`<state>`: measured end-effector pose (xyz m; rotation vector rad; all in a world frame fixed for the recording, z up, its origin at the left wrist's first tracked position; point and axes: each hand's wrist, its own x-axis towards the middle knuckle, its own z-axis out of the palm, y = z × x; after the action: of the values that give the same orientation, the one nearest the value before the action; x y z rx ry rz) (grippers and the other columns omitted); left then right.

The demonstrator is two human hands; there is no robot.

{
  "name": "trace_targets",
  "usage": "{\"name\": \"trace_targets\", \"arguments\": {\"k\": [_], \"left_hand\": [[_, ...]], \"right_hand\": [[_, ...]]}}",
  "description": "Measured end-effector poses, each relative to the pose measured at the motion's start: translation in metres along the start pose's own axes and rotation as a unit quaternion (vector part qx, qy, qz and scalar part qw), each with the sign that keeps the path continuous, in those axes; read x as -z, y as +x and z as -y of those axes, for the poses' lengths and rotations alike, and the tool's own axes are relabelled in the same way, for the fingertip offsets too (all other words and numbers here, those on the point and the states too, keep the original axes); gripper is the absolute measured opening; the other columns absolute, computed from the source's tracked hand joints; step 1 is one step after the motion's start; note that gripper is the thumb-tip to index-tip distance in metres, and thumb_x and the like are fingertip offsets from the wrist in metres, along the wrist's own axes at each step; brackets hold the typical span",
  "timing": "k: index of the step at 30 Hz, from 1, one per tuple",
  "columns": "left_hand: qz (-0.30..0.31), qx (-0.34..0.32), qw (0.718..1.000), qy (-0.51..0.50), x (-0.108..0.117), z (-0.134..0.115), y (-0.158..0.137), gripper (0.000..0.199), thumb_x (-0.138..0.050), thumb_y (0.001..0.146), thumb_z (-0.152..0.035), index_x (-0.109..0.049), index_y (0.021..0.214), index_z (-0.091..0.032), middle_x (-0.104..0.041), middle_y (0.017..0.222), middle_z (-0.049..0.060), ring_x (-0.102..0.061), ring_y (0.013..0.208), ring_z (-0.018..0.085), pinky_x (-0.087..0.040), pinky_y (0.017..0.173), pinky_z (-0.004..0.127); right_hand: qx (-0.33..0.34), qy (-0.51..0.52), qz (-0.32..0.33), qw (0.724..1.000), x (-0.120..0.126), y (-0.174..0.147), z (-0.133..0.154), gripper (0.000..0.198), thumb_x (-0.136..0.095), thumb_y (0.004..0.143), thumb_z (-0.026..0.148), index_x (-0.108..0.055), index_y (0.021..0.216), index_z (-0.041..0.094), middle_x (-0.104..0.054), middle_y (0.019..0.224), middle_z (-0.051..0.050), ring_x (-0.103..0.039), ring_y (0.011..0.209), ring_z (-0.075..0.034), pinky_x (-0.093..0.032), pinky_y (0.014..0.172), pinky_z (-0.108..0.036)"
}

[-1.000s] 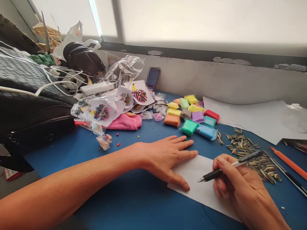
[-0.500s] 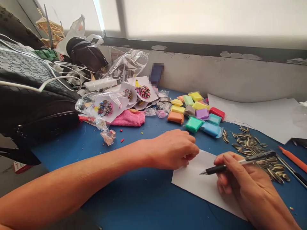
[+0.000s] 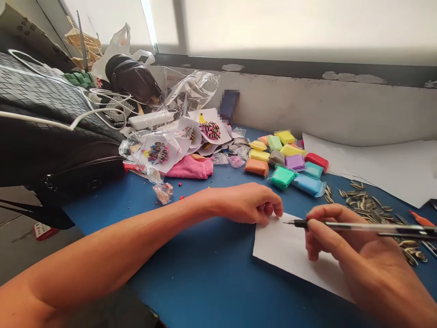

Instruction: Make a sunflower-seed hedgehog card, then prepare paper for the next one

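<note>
In my right hand (image 3: 351, 255) is a pen (image 3: 334, 225) with a black grip, pinched between thumb and fingers. Its tip points left and hovers near or just over a small sheet of white paper (image 3: 290, 255). At the sheet's far left corner, my left hand (image 3: 254, 202) has its fingers curled, with thumb and fingertips at the paper's edge; the exact contact is partly hidden. Striped sunflower seeds (image 3: 367, 202) lie beyond my right hand, which covers some of them. Wrapped clay blocks (image 3: 282, 176) of several colours sit beyond my left hand.
Large white sheets (image 3: 368, 159) lie along the wall. Seed-decorated paper pieces (image 3: 211, 130), clear plastic wrap and a pink cloth (image 3: 191, 167) crowd the back left. A black woven bag (image 3: 61, 132) with white cables stands at the left. An orange marker (image 3: 421, 218) lies far right.
The pen has tipped from a slant to nearly level, its tip higher relative to the paper. My left fingers have shifted slightly at the sheet's corner. The whole view has swung a little left.
</note>
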<state>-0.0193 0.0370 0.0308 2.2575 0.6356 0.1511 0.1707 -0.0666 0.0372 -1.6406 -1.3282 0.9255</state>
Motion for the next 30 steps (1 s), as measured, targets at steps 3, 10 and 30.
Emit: {"name": "trace_targets", "arguments": {"k": [3,10,30], "left_hand": [[-0.036,0.039,0.997,0.055,0.0,-0.004,-0.002,0.04,-0.07,0.081,-0.015,-0.061,0.121,-0.014,-0.057,0.109,0.004,-0.058,0.089,0.013,-0.045,0.075,0.022],[-0.057,0.072,0.991,0.094,-0.001,-0.002,0.002,0.015,-0.066,0.087,-0.023,-0.064,0.098,-0.014,-0.062,0.098,0.002,-0.055,0.086,0.014,-0.041,0.071,0.023],[-0.124,0.111,0.981,0.096,-0.009,0.004,0.01,0.006,-0.061,0.085,-0.023,-0.066,0.087,-0.02,-0.07,0.095,-0.002,-0.06,0.086,0.015,-0.039,0.066,0.025]], "right_hand": [[0.011,-0.047,0.042,0.998,-0.003,0.01,-0.007,0.035,-0.071,0.071,0.061,-0.066,0.065,0.027,-0.061,0.061,-0.001,-0.045,0.045,-0.014,-0.043,0.048,-0.03],[-0.041,0.011,0.012,0.999,-0.016,0.0,-0.014,0.034,-0.069,0.076,0.059,-0.069,0.077,0.025,-0.058,0.054,0.002,-0.049,0.047,-0.013,-0.039,0.045,-0.025],[0.016,-0.038,-0.009,0.999,-0.014,0.001,-0.012,0.025,-0.069,0.075,0.052,-0.072,0.08,0.028,-0.064,0.057,0.004,-0.054,0.045,-0.012,-0.047,0.043,-0.02]]}}
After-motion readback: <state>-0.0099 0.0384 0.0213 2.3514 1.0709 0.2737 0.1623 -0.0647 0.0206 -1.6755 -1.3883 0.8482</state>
